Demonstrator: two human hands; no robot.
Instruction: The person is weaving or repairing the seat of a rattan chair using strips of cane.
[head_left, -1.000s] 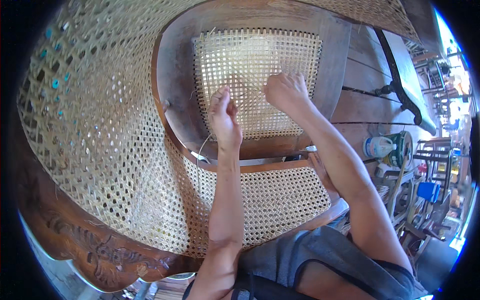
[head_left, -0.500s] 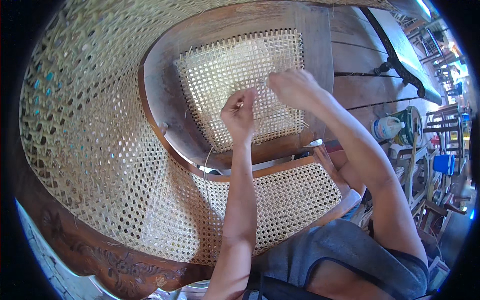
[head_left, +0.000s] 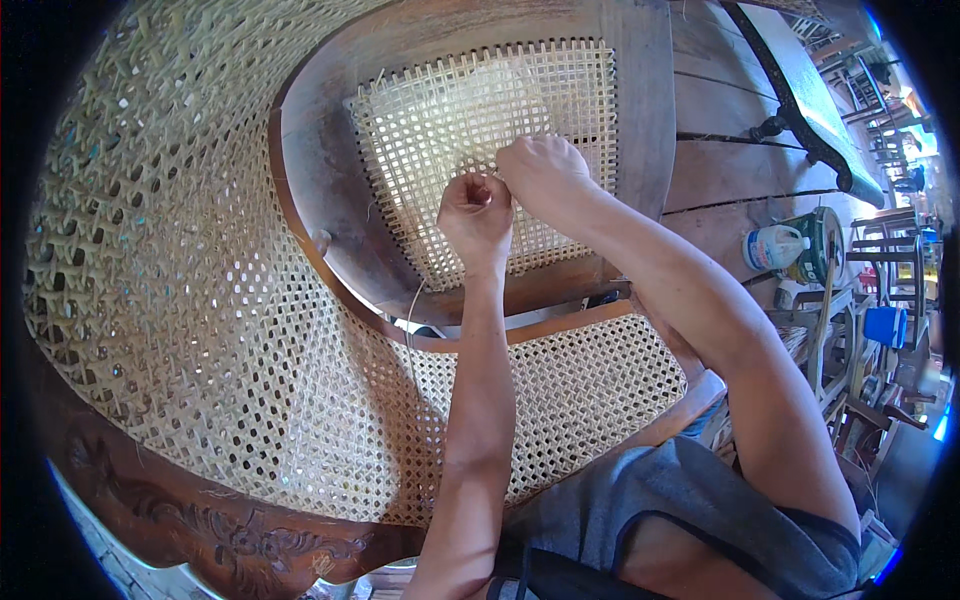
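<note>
Over the woven cane seat panel (head_left: 420, 115) of a wooden chair, my two hands meet close together. My left hand (head_left: 475, 225) is closed, fingers curled toward the thumb, with a thin pale cane strand faintly showing at the fingertips. Right beside it, my right hand (head_left: 545, 172) is closed too, palm down, its fingertips pinched at the same strand and mostly hidden. The panel's open square weave is laced through holes along the wooden seat frame (head_left: 325, 135). A loose cane strand end (head_left: 414, 310) curves out from the panel's near left corner, over the frame's edge.
A curved cane backrest (head_left: 180, 270) with a carved wooden rim (head_left: 250, 545) wraps the left and near sides. To the right stand a plastic jug (head_left: 775, 247), a dark green bucket (head_left: 822, 245) and a blue container (head_left: 885, 327). Another dark wooden furniture piece (head_left: 800, 100) lies beyond.
My right hand has moved left and slightly down, closing the gap to my left hand. The left hand has stayed nearly in place. The view has shifted slightly.
</note>
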